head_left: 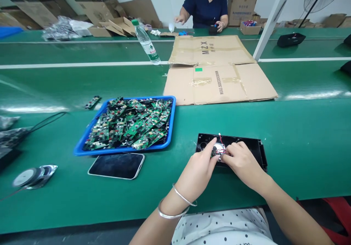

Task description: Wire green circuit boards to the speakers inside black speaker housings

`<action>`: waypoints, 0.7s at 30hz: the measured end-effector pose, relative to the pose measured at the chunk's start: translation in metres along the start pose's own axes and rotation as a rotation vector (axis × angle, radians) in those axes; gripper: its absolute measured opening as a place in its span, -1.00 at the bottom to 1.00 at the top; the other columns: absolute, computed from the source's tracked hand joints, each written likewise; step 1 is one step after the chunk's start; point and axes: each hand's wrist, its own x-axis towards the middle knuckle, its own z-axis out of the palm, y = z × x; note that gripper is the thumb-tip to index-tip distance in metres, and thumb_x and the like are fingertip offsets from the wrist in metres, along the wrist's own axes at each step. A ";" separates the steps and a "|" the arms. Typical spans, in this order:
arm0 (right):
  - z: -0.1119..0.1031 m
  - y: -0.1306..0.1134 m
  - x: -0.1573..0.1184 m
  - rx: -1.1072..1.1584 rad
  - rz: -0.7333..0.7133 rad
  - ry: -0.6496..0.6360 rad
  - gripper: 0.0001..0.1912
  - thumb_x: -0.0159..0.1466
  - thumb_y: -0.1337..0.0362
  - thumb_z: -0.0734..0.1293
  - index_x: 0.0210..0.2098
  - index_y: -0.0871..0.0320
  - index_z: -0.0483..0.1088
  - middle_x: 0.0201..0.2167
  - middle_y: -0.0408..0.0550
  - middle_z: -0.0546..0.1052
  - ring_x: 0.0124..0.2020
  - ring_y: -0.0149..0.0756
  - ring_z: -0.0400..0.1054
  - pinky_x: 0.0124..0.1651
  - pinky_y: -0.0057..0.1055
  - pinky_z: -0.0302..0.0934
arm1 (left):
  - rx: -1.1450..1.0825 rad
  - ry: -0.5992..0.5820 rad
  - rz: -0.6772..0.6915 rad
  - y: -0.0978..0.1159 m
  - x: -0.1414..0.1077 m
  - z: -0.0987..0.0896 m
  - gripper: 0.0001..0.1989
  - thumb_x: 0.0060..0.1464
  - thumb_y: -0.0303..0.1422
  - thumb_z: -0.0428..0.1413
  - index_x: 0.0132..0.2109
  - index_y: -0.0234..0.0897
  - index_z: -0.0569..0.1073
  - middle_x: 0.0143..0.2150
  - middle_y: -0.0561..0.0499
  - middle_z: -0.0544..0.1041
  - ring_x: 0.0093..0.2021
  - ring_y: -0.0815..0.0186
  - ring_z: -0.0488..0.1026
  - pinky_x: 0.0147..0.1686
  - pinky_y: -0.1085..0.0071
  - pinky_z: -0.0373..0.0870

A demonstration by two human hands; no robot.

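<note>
A black plastic housing [253, 148] lies on the green table in front of me, its open side up. Over its left part I see a round silver speaker [219, 149] with thin red wires. My left hand [201, 164] grips the speaker's rim between thumb and fingers. Closed at the speaker's right edge, the fingertips of my right hand [242, 161] pinch around the wires; what exactly lies between them is hidden. A small white connector [219, 134] on a red wire sticks up above the fingers.
Left of the hands stands a blue tray [126, 151] heaped with green circuit boards. A phone [117, 165] lies before it, a loose speaker [29, 177] farther left. Flattened cardboard [203, 88] and a water bottle [146, 42] are beyond. A person [207, 4] sits opposite.
</note>
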 end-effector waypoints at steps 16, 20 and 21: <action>-0.001 0.001 0.001 0.468 0.321 -0.100 -0.92 0.23 0.39 0.37 -0.27 0.13 0.39 -0.32 -0.13 0.42 -0.26 -0.30 0.28 -0.21 -0.32 0.12 | -0.246 -0.040 0.227 -0.013 -0.005 -0.003 -0.61 0.21 -0.48 -0.09 0.16 -0.24 0.28 0.12 -0.08 0.44 0.06 0.22 0.43 0.05 0.24 0.39; 0.000 -0.001 0.002 0.453 0.345 -0.079 -0.89 0.22 0.42 0.36 -0.27 0.13 0.39 -0.34 -0.12 0.41 -0.28 -0.30 0.30 -0.23 -0.33 0.18 | -0.247 -0.043 0.229 -0.009 -0.007 -0.002 -0.63 0.20 -0.48 -0.09 0.13 -0.21 0.32 0.10 -0.06 0.46 0.05 0.22 0.43 0.02 0.24 0.40; 0.001 -0.001 0.003 0.455 0.359 -0.078 -0.87 0.20 0.42 0.37 -0.26 0.13 0.39 -0.32 -0.11 0.40 -0.29 -0.30 0.31 -0.24 -0.34 0.21 | -0.229 -0.046 0.217 -0.008 -0.007 -0.003 -0.63 0.19 -0.48 -0.09 0.12 -0.19 0.33 0.08 -0.05 0.47 0.03 0.21 0.45 0.00 0.24 0.42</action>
